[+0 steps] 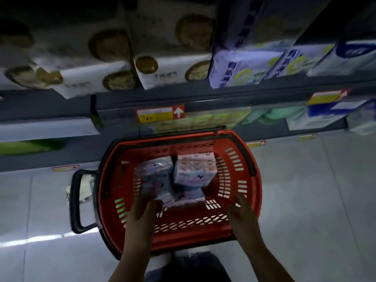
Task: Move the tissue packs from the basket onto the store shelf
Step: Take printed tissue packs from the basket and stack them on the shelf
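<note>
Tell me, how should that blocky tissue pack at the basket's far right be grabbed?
Probably from above, the right hand spanning its near and far faces: the blocky tissue pack sits flat top up, with another pack close on its left.

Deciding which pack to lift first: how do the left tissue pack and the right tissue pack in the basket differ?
The left tissue pack lies tilted, with the left hand at its near end; the right tissue pack stands squarely, untouched. The left one is blurred; the right one shows a grid of small packs. Both are pink-purple and sit in the red basket.
</note>
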`<state>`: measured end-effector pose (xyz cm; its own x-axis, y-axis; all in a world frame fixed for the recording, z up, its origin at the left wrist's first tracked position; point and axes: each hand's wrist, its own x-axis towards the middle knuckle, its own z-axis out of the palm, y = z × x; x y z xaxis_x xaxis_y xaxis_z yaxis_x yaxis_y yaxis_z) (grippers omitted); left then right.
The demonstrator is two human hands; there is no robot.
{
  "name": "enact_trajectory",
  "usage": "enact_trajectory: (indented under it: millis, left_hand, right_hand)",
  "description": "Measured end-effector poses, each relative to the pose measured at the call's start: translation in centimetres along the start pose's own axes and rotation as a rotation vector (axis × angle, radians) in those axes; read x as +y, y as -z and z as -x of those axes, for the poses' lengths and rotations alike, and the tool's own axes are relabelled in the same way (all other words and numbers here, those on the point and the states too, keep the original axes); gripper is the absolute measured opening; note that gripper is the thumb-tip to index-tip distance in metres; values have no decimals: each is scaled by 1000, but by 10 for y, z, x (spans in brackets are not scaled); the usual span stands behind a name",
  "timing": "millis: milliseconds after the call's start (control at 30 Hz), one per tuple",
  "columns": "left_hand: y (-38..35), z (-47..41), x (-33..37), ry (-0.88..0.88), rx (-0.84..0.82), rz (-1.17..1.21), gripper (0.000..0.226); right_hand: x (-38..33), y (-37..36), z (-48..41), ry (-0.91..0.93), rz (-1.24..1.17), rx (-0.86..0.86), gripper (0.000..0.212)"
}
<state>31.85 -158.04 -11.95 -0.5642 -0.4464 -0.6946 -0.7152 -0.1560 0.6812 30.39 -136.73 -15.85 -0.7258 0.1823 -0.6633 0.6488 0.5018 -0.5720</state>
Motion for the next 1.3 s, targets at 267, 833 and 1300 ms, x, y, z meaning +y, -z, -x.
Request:
enact_trajectory:
  millis: [267,833,1300]
  left_hand:
    - [-19,-68,-73,26,-187,-204,20]
    - [-19,-133,-142,142,-236,-394,16]
    - [-15,-144,-130,150,-204,-360,30]
  right_hand:
    - [25,-58,-70,95,166,-58,52]
    - [36,-113,-161,305,965,-24,70]
    - [40,-121,-162,398,1058,-91,73]
